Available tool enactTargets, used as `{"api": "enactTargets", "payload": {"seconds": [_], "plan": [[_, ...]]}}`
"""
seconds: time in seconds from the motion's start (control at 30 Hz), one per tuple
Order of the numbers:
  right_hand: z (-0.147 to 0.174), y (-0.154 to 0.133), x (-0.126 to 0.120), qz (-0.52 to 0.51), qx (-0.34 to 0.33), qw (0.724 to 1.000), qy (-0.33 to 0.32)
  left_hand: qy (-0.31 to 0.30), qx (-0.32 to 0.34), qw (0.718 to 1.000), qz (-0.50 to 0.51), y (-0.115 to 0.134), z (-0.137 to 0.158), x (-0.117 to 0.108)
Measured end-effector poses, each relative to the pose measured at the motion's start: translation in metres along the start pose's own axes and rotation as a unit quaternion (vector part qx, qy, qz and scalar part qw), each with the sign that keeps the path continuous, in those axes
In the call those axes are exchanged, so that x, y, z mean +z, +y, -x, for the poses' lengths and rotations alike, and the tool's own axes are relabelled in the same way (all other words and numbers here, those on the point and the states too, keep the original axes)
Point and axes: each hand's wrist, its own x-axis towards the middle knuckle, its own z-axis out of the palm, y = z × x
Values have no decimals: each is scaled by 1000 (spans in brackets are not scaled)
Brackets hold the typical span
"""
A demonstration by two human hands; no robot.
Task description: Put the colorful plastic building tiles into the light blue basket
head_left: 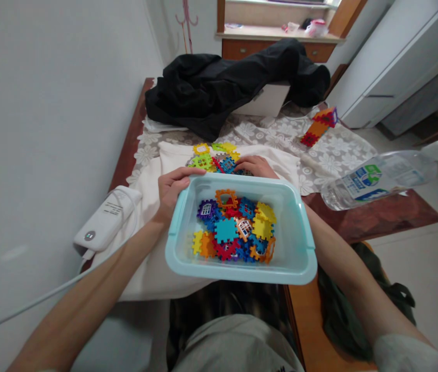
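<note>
A light blue plastic tub (pixel 180 258) holds a heap of colourful interlocking plastic building tiles (pixel 225 230), some with window frames. My left hand (pixel 171 192) is closed on the tub's far left corner, its fingers over the rim. Beyond the tub, a second pile of tiles (pixel 202 162) in green, yellow, blue and red lies on a white cloth (pixel 149 178). My right hand (pixel 255 166) rests on the right side of that pile, fingers reaching over the tiles. The tub's far rim hides part of it.
Right of the tub stands a clear plastic bottle (pixel 381 178) with a white cap. An orange and red tile structure (pixel 317 128) sits farther back. Black clothing (pixel 211 88) covers the table's far end. At the left lies a white power strip (pixel 106 219) with a cable.
</note>
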Motion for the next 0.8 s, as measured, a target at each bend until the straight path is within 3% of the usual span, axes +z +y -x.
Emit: {"api": "enactTargets", "payload": {"seconds": [0.27,0.47,0.8], "plan": [[1,-9,-2,-69,-10,995,66,-4,7,1000,11,-2,0,-1],[8,-10,1,-87,38,990,106,-4,5,1000,-2,-4,0,-2],[6,-3,0,-8,45,990,133,3,9,1000,6,-1,0,1]]}}
